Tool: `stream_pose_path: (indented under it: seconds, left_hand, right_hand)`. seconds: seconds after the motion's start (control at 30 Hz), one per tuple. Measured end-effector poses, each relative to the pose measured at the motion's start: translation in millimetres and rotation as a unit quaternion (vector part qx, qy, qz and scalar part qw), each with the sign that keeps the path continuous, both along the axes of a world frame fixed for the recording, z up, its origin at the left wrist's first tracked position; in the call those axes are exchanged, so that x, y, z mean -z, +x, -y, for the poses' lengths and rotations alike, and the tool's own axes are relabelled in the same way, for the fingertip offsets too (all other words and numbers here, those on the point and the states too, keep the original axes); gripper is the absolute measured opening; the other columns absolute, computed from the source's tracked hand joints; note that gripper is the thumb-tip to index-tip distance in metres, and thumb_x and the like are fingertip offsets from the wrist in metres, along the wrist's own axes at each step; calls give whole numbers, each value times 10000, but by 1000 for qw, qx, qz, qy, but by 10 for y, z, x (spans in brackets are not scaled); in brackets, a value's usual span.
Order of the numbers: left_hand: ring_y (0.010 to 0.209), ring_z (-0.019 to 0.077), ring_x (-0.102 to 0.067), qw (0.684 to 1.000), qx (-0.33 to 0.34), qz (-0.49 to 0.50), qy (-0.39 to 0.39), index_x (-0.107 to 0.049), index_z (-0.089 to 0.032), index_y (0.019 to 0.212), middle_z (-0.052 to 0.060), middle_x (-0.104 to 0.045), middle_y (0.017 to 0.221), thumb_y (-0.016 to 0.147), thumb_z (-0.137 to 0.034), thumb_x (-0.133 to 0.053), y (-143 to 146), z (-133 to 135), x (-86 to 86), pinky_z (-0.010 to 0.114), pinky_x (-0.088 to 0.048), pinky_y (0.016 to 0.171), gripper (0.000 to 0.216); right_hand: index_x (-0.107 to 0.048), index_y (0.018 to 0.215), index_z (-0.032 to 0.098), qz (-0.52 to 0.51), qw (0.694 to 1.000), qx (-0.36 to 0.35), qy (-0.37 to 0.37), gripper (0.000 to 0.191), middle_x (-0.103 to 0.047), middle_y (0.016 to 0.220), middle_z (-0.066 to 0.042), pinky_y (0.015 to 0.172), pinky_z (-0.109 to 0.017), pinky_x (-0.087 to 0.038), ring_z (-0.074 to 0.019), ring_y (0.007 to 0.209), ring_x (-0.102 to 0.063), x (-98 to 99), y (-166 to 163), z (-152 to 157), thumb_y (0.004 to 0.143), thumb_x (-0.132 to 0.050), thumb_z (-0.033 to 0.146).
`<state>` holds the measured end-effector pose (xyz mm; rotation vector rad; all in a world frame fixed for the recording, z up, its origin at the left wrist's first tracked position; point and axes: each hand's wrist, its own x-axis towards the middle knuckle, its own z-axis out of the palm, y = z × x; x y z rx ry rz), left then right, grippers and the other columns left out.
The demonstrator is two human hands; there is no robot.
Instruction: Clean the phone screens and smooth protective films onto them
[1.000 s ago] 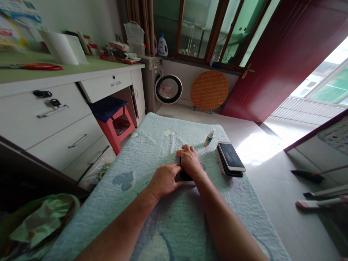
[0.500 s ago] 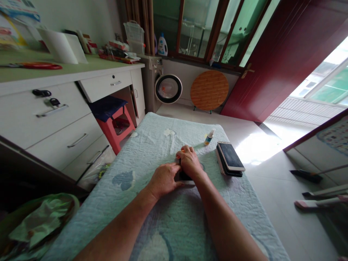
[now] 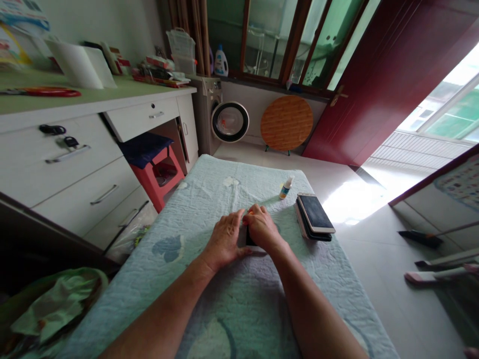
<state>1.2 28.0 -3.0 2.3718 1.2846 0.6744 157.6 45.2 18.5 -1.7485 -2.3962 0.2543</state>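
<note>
A dark, flat device that looks like a phone (image 3: 250,240) lies on the cloth-covered table (image 3: 168,294), mostly hidden under my hands. My left hand (image 3: 223,238) holds it along the left side, fingers stretched along that edge and thumb at the near edge. Over its upper part, my right hand (image 3: 263,227) presses down with curled fingers. A bit of orange shows at the right fingertips; what it is I cannot make out. To the right lies a stack of phones (image 3: 317,214), the top one gold-rimmed with a black screen. Beyond my hands a small spray bottle (image 3: 285,189) stands upright.
White drawers (image 3: 78,184) and a red stool (image 3: 155,172) flank the table's left side. Farther back are a washing machine (image 3: 204,112) with its door open and a round wooden tabletop (image 3: 287,122). A bin (image 3: 101,281) with plastic bags stands at lower left.
The fingers of my left hand have straightened and moved forward along the device's left side. My right hand has shifted slightly and stays over the device.
</note>
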Motion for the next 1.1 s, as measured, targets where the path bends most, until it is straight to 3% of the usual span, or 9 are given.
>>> stream_pose_path:
  seconds: [0.13, 0.43, 0.9, 1.1]
  left_hand:
    - [1266, 372, -438, 1000, -5, -4, -23, -144, -232, 1464, 166, -443, 1410, 597, -497, -810, -5, -8, -13, 502, -333, 1035, 1125]
    - [1273, 338, -442, 999, 17, 9, -46, -175, -259, 1471, 113, -492, 1402, 594, -349, -792, 15, -4, -22, 474, -330, 1051, 1076]
    - [1196, 313, -518, 997, 39, 2, -69, -218, -247, 1462, 111, -567, 1318, 609, -339, -786, -2, -16, -64, 448, -387, 1013, 1028]
    - [1218, 323, -496, 997, 36, -11, -71, -251, -226, 1452, 122, -547, 1345, 609, -332, -798, 2, -18, -67, 452, -373, 1030, 1011]
  right_hand:
    - [-718, 891, 210, 13, 1000, -2, -16, 227, -545, 1033, -77, 748, -269, -379, -209, 962, -454, -35, -25, 49, 879, -492, 188]
    - [-719, 933, 164, 20, 999, -32, -33, 224, -572, 964, -89, 805, -282, -401, -194, 929, -516, -142, -101, 142, 849, -512, 163]
    - [-712, 952, 148, 50, 994, -60, -82, 227, -606, 980, -95, 736, -276, -413, -181, 847, -564, -224, -134, 188, 825, -525, 131]
    - [-721, 952, 160, 46, 994, -66, -70, 261, -621, 950, -89, 753, -265, -410, -174, 849, -564, -205, -115, 156, 830, -496, 112]
